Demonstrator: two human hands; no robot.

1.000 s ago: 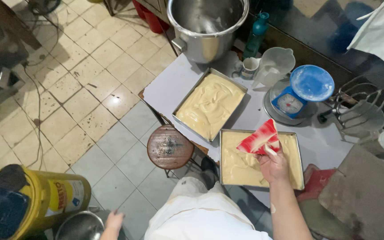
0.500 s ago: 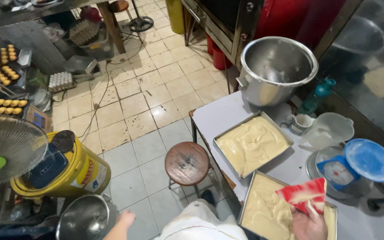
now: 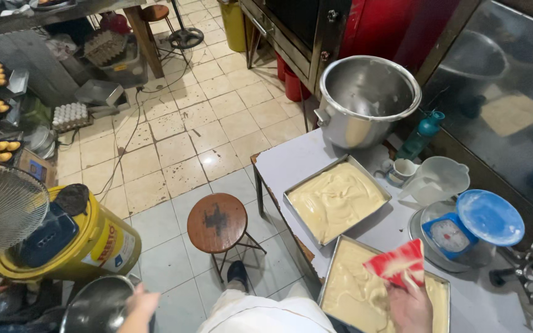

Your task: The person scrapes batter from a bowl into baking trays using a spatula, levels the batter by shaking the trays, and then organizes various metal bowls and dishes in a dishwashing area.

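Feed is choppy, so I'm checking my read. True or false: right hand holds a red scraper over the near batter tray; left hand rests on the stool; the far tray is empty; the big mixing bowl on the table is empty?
1. The right hand holds a red scraper over the near tray: true.
2. The left hand rests on the stool: false, it grips the rim of a metal bowl down by the floor.
3. The far tray is empty: false, batter fills it.
4. The mixing bowl is empty: true.
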